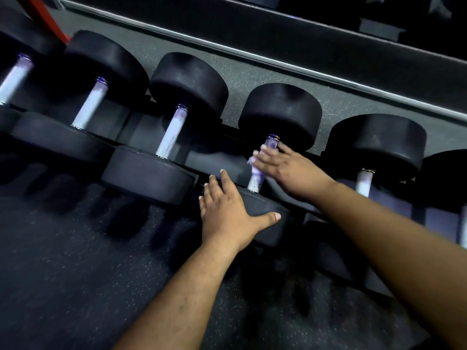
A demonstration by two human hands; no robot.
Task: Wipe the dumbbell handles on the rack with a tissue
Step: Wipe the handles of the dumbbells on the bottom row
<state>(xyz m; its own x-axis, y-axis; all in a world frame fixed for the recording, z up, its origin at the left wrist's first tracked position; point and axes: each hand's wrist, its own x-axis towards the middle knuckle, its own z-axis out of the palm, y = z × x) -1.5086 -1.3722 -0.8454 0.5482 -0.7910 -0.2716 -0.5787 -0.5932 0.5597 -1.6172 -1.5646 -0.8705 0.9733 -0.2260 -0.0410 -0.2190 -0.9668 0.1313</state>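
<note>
Several black round-headed dumbbells with silver knurled handles lie side by side on a low rack. My right hand point(283, 164) lies over the handle point(256, 181) of the middle dumbbell, pressing a small white tissue point(252, 161) against it; only a corner of the tissue shows at my fingertips. My left hand point(227, 210) rests flat with spread fingers on that dumbbell's near head point(267, 224), thumb along its top edge. The far head point(280, 114) sits beyond my right hand. The picture is blurred around my right hand.
Neighbouring handles lie to the left point(171, 133), further left point(89, 104) and to the right point(364, 184). Speckled dark rubber floor point(75, 274) spreads in front of the rack. A mirror with a metal frame edge point(278, 63) runs behind. A red bar point(50, 24) stands at top left.
</note>
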